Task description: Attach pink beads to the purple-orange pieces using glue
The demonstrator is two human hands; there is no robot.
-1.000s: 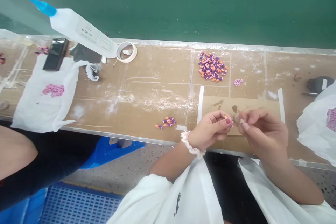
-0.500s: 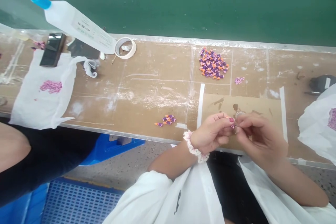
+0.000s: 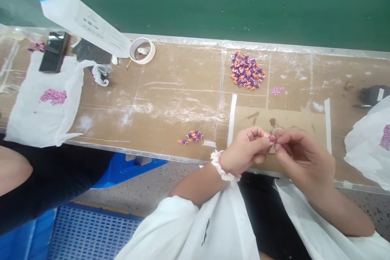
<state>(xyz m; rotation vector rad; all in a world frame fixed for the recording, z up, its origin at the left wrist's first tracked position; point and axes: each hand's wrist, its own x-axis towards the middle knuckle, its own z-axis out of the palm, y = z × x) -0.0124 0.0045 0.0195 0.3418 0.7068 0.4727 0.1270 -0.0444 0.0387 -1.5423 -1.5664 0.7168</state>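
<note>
My left hand [image 3: 251, 148] is closed in a pinch, thumb against forefinger, and wears a white scrunchie [image 3: 224, 168] at the wrist. Orange and pink show at its fingertips; whatever is held there is too small and covered to name. The fingertips of my right hand [image 3: 304, 158] meet those of the left, also pinched, and what they grip is hidden. Both hands are above a brown card sheet [image 3: 252, 120] edged with white tape. To the left lies a small group of purple-and-orange figures [image 3: 192, 137]. A larger pile of similar figures [image 3: 247, 71] lies beyond the hands.
Tiny pink pieces [image 3: 277, 91] sit right of the pile. White sheets [image 3: 22, 109] with pink bits lie at both sides. Far left are a phone [image 3: 54, 53], a white bottle [image 3: 87, 22] with blue nozzle and a tape roll [image 3: 131, 55]. Another person's leg [image 3: 61, 174] is at left.
The view has shifted slightly, so the things at left appear further left and higher. My fingertips have drawn closer together, and both hands stay pinched at the same place.
</note>
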